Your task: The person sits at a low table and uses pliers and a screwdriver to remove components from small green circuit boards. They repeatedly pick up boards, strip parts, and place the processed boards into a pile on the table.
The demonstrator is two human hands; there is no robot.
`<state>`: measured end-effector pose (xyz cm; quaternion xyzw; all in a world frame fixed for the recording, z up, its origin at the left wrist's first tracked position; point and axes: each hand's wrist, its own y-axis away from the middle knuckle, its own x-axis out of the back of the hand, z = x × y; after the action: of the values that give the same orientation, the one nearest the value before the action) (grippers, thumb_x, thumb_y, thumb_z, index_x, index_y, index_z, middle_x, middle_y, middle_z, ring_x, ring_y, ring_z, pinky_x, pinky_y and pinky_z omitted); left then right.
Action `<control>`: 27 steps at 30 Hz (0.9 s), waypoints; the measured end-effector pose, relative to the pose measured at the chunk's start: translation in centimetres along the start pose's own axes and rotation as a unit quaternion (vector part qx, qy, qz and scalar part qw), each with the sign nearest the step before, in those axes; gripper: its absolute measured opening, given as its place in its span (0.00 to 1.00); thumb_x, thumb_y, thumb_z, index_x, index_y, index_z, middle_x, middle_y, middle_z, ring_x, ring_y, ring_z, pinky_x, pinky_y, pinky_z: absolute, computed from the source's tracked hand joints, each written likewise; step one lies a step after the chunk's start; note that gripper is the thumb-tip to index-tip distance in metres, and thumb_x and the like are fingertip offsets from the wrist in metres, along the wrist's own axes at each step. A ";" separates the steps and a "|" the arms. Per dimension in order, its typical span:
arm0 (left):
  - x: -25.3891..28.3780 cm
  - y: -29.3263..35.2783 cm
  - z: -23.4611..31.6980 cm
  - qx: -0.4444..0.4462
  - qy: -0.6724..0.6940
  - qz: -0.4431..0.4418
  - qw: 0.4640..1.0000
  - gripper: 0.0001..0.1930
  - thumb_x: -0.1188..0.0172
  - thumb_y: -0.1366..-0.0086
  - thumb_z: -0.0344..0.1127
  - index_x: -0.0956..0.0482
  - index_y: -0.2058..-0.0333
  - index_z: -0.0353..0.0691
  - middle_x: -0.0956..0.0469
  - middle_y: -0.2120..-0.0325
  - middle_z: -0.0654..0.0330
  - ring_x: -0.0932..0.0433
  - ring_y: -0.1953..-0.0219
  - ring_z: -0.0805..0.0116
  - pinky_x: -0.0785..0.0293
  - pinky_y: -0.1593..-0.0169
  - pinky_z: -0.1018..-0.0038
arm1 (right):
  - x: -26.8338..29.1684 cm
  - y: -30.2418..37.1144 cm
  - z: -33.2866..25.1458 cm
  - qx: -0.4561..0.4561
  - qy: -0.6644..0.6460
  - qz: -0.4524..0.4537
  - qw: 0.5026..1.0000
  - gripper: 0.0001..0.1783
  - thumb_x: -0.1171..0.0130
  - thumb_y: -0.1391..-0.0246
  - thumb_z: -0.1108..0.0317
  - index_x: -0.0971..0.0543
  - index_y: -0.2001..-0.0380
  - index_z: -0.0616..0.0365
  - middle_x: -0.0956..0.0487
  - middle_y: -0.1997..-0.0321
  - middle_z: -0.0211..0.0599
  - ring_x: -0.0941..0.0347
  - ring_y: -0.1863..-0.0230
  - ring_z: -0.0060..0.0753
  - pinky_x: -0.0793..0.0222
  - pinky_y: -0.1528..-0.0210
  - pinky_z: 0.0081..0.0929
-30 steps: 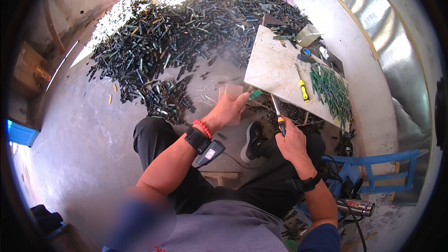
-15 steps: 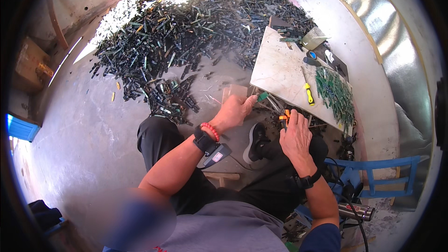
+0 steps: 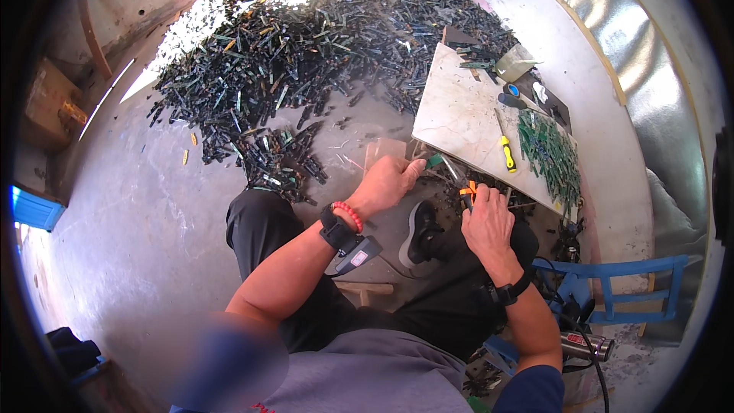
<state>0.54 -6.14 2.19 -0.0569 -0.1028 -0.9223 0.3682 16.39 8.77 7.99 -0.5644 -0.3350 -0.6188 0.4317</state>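
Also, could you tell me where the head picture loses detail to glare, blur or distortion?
Head view: sunlight burns out the far edge of the scrap pile; the slab edges bow near the rim; a blurred patch sits at the lower left; the left hand and right hand are sharp.

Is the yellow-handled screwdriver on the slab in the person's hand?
No, the yellow-handled screwdriver lies alone on the pale slab, apart from both hands.

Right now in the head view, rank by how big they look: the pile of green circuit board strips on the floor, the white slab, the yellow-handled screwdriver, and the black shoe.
1. pile of green circuit board strips
2. white slab
3. black shoe
4. yellow-handled screwdriver

The shoe is nearer the camera and partly hidden, so its lead over the screwdriver is unsure.
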 end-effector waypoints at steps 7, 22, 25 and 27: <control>0.1 0.0 0.4 0.024 0.044 -0.021 0.999 0.29 0.50 0.31 0.52 0.27 0.80 0.28 0.34 0.87 0.65 0.36 0.80 0.78 0.36 0.78 0.71 | -1.9 -0.1 1.8 -0.099 -0.351 -0.120 0.923 0.13 0.51 0.53 0.67 0.26 0.65 0.62 0.24 0.77 0.42 0.23 0.69 0.42 0.31 0.65 0.35; 0.0 -0.2 -0.2 0.029 0.068 -0.044 0.996 0.28 0.50 0.31 0.50 0.26 0.79 0.29 0.32 0.85 0.67 0.35 0.81 0.79 0.36 0.79 0.74 | 0.6 -0.4 0.4 0.000 -0.040 -0.016 0.999 0.29 0.36 0.57 0.68 0.34 0.51 0.64 0.30 0.58 0.47 0.32 0.53 0.51 0.33 0.53 0.43; -0.2 -0.4 -0.6 0.022 0.074 -0.037 0.996 0.28 0.50 0.31 0.51 0.27 0.81 0.30 0.33 0.87 0.66 0.35 0.83 0.78 0.37 0.80 0.73 | 0.6 -0.4 0.5 0.011 -0.024 -0.012 1.000 0.28 0.36 0.57 0.68 0.34 0.53 0.64 0.30 0.59 0.47 0.31 0.54 0.50 0.33 0.54 0.42; -0.5 -0.5 -1.0 0.002 0.082 -0.021 0.996 0.29 0.49 0.32 0.52 0.29 0.84 0.33 0.35 0.91 0.64 0.35 0.89 0.75 0.38 0.82 0.72 | 0.6 -0.3 0.6 0.021 -0.020 -0.006 1.000 0.28 0.36 0.58 0.68 0.34 0.54 0.64 0.30 0.60 0.47 0.31 0.55 0.50 0.32 0.55 0.42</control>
<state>0.53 -5.73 1.08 0.0217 -0.0748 -0.9311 0.3564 16.35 9.34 8.66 -0.5655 -0.3596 -0.6027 0.4332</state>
